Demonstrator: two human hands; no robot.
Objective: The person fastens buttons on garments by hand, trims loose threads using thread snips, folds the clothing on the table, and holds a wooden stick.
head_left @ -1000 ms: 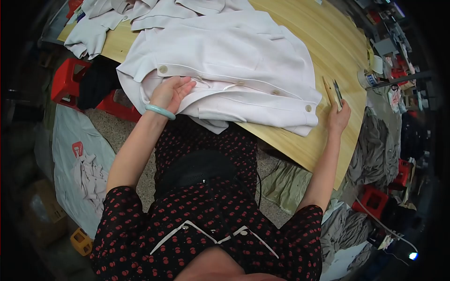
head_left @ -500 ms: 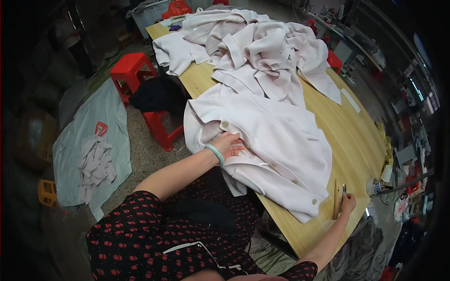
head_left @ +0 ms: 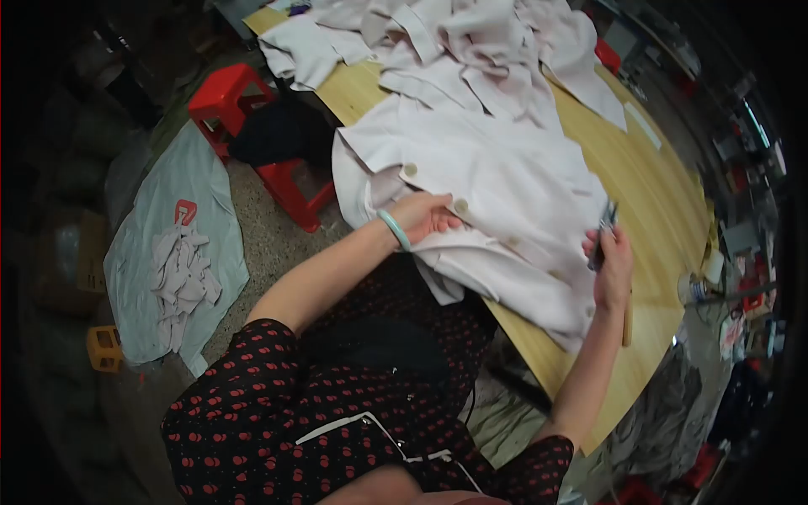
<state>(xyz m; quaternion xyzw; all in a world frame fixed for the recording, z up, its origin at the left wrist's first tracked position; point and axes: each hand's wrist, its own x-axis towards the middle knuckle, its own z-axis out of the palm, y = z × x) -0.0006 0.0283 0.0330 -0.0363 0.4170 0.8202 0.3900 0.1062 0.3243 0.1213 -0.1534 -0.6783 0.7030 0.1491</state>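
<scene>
Garment pile [head_left: 471, 50] beyond coat [head_left: 488, 168]; red stool [head_left: 227, 97] beside table [head_left: 665, 185]

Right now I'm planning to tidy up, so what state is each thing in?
Coat: on table, front open at left hand
Metal tool: in right hand, open or shut unclear
Pile: crumpled, on table
Bangle: on left wrist
Sheet: spread on floor
Scraps: heaped on sheet
</scene>
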